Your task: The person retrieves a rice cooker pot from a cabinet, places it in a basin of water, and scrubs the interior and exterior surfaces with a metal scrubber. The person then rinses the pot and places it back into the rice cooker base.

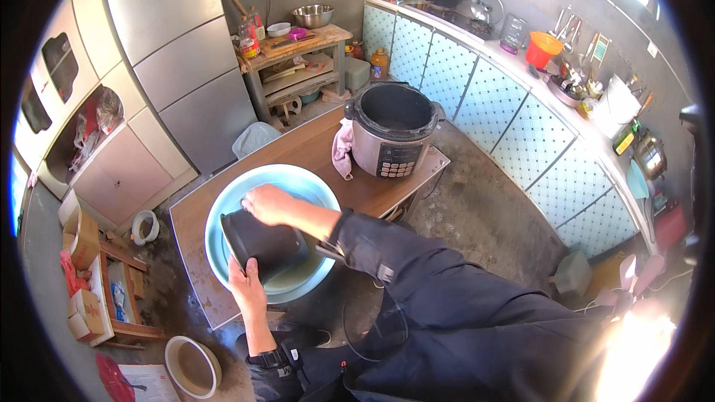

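A dark inner pot of a cooker (262, 241) lies tilted on its side in a light blue plastic basin (214, 234) with cloudy water. My left hand (248, 285) grips the pot's rim at its near edge. At the pot's upper rim is my right hand (268, 205), its fingers bent; whether it holds a cloth or the rim itself cannot be told. Behind the basin, to the right, an electric pressure cooker (394, 134) stands without its lid, and a pink cloth (342, 151) hangs down its left side.
The basin and cooker stand on a brown wooden table (313, 148). On the floor at lower left are a beige bucket (193, 367) and a small wooden stand (120, 290). A grey refrigerator (184, 50) and a wooden bench (301, 44) stand behind; a tiled counter (491, 106) curves along the right.
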Available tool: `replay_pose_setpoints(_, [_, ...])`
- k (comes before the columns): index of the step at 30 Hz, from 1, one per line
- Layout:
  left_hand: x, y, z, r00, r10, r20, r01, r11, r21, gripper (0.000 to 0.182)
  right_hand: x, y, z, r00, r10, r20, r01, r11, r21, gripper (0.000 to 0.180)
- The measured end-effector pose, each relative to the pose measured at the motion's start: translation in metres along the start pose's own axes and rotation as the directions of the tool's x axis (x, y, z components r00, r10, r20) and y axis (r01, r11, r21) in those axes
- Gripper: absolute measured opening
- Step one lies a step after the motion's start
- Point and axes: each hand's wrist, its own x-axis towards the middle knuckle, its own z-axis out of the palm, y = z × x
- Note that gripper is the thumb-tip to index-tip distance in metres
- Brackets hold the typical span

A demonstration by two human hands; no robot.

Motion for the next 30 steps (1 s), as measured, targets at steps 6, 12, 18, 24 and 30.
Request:
replay_pose_setpoints(6, [-0.002,-0.006,0.001,0.998,-0.056,0.010,0.057,0.995,-0.081,0.037,-0.118,-0.052,0.021,0.888,-0.319,-0.331,0.223,0.928,-0.297,0.046])
replay_pose_setpoints(12, [-0.002,-0.002,0.000,0.999,0.003,0.044,0.002,0.993,-0.117,0.035,-0.071,-0.012,0.002,0.937,-0.199,-0.288,0.167,0.977,-0.133,0.036])
replay_pose_setpoints(18, [-0.005,0.004,0.000,1.000,0.005,0.022,-0.005,1.000,-0.003,0.037,0.013,0.030,-0.014,0.988,0.156,-0.010,-0.156,0.988,-0.004,0.056])
replay_pose_setpoints(24, [-0.008,-0.001,-0.001,0.996,-0.084,0.004,0.085,0.996,-0.005,0.036,-0.074,-0.040,0.015,0.862,-0.354,-0.362,0.232,0.912,-0.339,0.033])
replay_pose_setpoints(30, [0.003,0.008,-0.011,0.982,-0.127,0.137,0.169,0.915,-0.366,0.056,-0.122,-0.057,0.018,0.872,-0.371,-0.318,0.253,0.900,-0.355,0.055])
